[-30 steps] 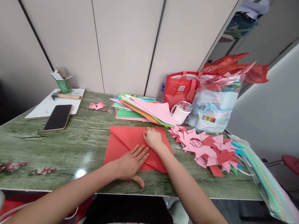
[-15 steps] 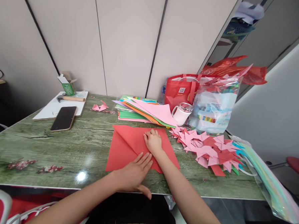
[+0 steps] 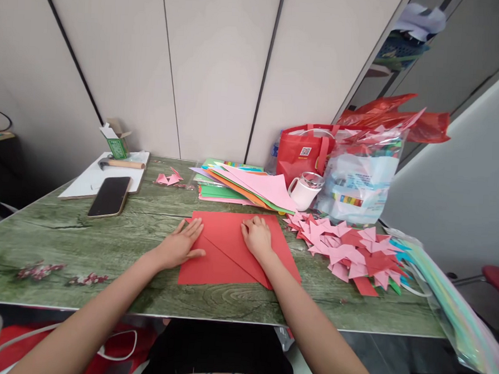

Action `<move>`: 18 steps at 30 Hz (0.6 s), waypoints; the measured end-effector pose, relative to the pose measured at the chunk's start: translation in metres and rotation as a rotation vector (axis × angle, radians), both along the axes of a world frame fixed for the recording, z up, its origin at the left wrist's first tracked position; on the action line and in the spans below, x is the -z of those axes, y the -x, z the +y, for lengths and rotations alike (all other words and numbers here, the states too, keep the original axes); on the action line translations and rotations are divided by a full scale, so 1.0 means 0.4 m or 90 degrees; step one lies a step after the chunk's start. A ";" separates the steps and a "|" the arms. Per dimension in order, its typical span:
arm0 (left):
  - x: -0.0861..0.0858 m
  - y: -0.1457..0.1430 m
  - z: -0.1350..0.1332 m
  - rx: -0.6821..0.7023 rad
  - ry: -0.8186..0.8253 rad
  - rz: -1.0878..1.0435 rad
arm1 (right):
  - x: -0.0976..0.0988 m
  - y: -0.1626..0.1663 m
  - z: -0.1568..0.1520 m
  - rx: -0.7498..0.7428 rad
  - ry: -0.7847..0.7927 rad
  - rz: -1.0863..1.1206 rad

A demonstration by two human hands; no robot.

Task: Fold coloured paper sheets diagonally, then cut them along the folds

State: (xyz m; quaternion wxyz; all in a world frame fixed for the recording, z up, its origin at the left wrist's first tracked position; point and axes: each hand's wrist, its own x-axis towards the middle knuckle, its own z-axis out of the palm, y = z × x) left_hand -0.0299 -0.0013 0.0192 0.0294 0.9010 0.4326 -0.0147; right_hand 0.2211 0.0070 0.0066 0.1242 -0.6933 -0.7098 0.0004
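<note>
A sheet of red paper (image 3: 228, 269) lies in front of me, a flap folded over with a diagonal edge running down to the lower right. Spread fingers of my left hand (image 3: 178, 247) rest flat at the paper's left side, thumb apart. On the upper right part of the sheet, my right hand (image 3: 257, 237) presses down with curled fingers closed against the paper. What its fingertips pinch is partly hidden under the hand. To the right is a heap of folded pink and red paper pieces (image 3: 347, 245).
Behind the sheet sits a stack of coloured paper (image 3: 249, 190), beside a white mug (image 3: 305, 191) and a red bag (image 3: 295, 158). A phone (image 3: 109, 197), a hammer (image 3: 123, 163) and a small green box (image 3: 117, 145) are at the left. Plastic-wrapped pastel strips (image 3: 448, 298) overhang the right edge.
My left hand has slid from the lower middle of the red paper to its upper left side. My right hand has stayed in place on the sheet.
</note>
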 end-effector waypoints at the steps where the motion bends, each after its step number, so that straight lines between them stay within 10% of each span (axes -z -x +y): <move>1: 0.001 0.017 0.012 -0.019 -0.005 0.005 | 0.000 0.000 0.000 0.000 0.000 0.000; 18: 0.027 0.027 0.047 -0.226 -0.081 0.058 | 0.003 0.001 0.000 0.005 -0.010 0.010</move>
